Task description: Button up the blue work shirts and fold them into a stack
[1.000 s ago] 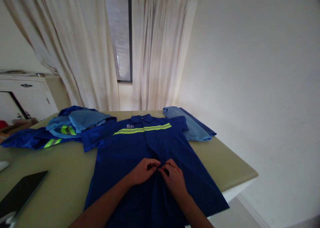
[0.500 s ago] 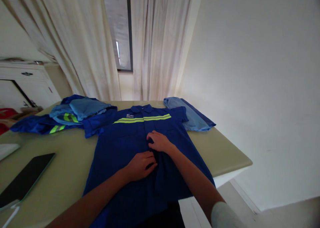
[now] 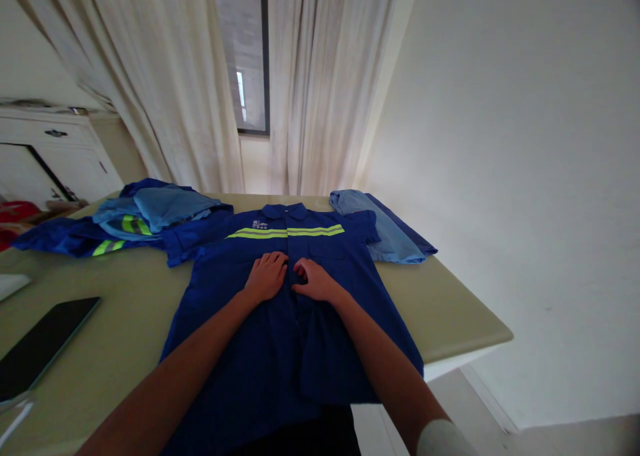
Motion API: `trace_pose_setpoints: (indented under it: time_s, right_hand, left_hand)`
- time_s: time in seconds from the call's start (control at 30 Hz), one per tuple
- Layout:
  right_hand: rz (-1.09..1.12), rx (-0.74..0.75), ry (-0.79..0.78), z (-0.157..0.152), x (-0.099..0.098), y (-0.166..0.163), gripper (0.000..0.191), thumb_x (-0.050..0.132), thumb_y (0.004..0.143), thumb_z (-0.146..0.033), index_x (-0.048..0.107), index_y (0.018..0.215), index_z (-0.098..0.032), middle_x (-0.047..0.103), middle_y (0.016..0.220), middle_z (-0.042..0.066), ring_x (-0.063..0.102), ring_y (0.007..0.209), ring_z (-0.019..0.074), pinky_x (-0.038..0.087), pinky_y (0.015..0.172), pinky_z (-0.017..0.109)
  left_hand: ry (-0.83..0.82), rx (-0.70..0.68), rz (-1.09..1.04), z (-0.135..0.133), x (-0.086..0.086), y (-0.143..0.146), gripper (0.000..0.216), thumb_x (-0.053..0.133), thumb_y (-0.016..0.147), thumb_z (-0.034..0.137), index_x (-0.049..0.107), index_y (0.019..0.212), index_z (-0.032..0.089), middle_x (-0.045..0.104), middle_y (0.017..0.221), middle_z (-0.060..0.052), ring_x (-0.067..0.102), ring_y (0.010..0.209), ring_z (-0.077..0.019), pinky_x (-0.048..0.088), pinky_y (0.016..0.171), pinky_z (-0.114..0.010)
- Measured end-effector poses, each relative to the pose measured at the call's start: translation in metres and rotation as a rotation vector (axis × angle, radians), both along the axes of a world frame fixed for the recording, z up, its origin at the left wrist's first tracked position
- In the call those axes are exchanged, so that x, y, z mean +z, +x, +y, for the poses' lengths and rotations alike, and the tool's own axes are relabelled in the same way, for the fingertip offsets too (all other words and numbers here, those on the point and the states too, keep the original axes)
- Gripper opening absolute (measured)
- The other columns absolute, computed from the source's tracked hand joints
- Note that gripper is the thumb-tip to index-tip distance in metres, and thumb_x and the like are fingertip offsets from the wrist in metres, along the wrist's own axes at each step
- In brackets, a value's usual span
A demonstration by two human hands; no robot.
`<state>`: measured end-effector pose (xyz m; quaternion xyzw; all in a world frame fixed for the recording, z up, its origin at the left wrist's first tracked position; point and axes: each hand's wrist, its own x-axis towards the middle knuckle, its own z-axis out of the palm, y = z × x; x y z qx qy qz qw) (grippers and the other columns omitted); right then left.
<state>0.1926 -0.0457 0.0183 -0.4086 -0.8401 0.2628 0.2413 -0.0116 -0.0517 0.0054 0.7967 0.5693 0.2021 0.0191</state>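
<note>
Midway up the front opening of a dark-blue shirt (image 3: 270, 349), the left hand (image 3: 269, 275) has come up level with the right hand (image 3: 316, 281); both have moved farther from the hem, so work seems to be on a higher stretch of the opening. Their fingers are curled narrow; whether they pinch cloth I cannot tell. The shirt lies front up on the bench (image 3: 450, 309), collar far, between heaped clothes (image 3: 175, 206) left and folded light-blue cloth (image 3: 390, 236) right. A dark tablet-like device (image 3: 45, 343) lies near left; curtains (image 3: 335, 76) hang beyond.

pale grey right sleeve (image 3: 443, 439), black clothing (image 3: 320, 433) lower down
</note>
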Motion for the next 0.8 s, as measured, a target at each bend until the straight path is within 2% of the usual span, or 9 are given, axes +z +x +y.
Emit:
trace_pose_setpoints:
  time_s: [0.1, 0.23, 0.33, 0.4, 0.5, 0.6, 0.8]
  right_hand:
    - [-0.062, -0.006, -0.002, 0.005, 0.008, -0.005, 0.037, 0.075, 0.074, -0.014, 0.055, 0.105, -0.020, 0.057, 0.090, -0.002, 0.053, 0.080, 0.0135, 0.043, 0.075, 0.025]
    - [-0.061, -0.003, 0.077, 0.002, 0.007, -0.005, 0.037, 0.072, 0.071, -0.012, 0.053, 0.101, -0.022, 0.057, 0.094, -0.001, 0.054, 0.086, 0.0153, 0.042, 0.080, 0.026]
    - [-0.025, -0.032, 0.103, -0.003, 0.000, -0.002, 0.033, 0.055, 0.071, 0.000, 0.052, 0.095, -0.022, 0.057, 0.088, -0.003, 0.054, 0.080, 0.0137, 0.041, 0.076, 0.024]
    - [0.008, -0.026, 0.093, -0.005, -0.002, 0.000, 0.035, 0.049, 0.072, 0.002, 0.054, 0.097, -0.022, 0.059, 0.088, -0.003, 0.055, 0.080, 0.0134, 0.041, 0.077, 0.024]
    - [0.056, -0.025, 0.100, -0.007, -0.002, -0.003, 0.027, 0.060, 0.082, -0.010, 0.056, 0.106, -0.022, 0.061, 0.095, -0.001, 0.058, 0.087, 0.0152, 0.044, 0.082, 0.026]
    - [0.052, -0.059, 0.090, -0.008, -0.001, -0.009, 0.034, 0.074, 0.079, -0.023, 0.054, 0.107, -0.022, 0.061, 0.096, 0.000, 0.057, 0.087, 0.0163, 0.044, 0.080, 0.028]
    - [0.027, -0.116, 0.052, -0.009, 0.000, -0.007, 0.025, 0.067, 0.077, -0.016, 0.054, 0.098, -0.022, 0.060, 0.081, -0.005, 0.057, 0.072, 0.0138, 0.040, 0.068, 0.024]
  left_hand:
    - [-0.029, -0.023, 0.006, 0.015, -0.003, -0.005, 0.036, 0.039, 0.103, 0.027, 0.062, 0.130, 0.025, 0.061, 0.140, -0.010, 0.053, 0.125, -0.0311, 0.044, 0.101, -0.047]
    - [-0.025, 0.083, -0.029, 0.018, -0.007, -0.002, 0.039, 0.038, 0.101, 0.021, 0.063, 0.131, 0.022, 0.060, 0.142, -0.013, 0.054, 0.125, -0.0320, 0.046, 0.101, -0.049]
    - [0.013, 0.001, -0.136, 0.012, -0.011, -0.003, 0.032, 0.042, 0.101, 0.024, 0.069, 0.118, 0.021, 0.062, 0.138, -0.012, 0.058, 0.121, -0.0282, 0.045, 0.105, -0.044]
    - [0.002, -0.083, -0.203, 0.008, -0.012, -0.006, 0.028, 0.046, 0.101, 0.030, 0.073, 0.103, 0.021, 0.067, 0.124, -0.009, 0.061, 0.112, -0.0250, 0.045, 0.105, -0.041]
    - [-0.067, -0.155, -0.230, 0.004, -0.009, -0.011, 0.026, 0.052, 0.098, 0.032, 0.074, 0.092, 0.021, 0.072, 0.106, -0.006, 0.063, 0.099, -0.0225, 0.047, 0.097, -0.038]
    - [-0.136, -0.218, -0.258, 0.002, -0.002, -0.013, 0.020, 0.057, 0.093, 0.028, 0.076, 0.096, 0.023, 0.075, 0.106, -0.003, 0.065, 0.096, -0.0208, 0.047, 0.092, -0.034]
    - [-0.149, -0.231, -0.294, -0.003, 0.002, -0.009, 0.025, 0.056, 0.097, 0.037, 0.078, 0.102, 0.025, 0.076, 0.107, -0.002, 0.067, 0.095, -0.0192, 0.047, 0.090, -0.031]
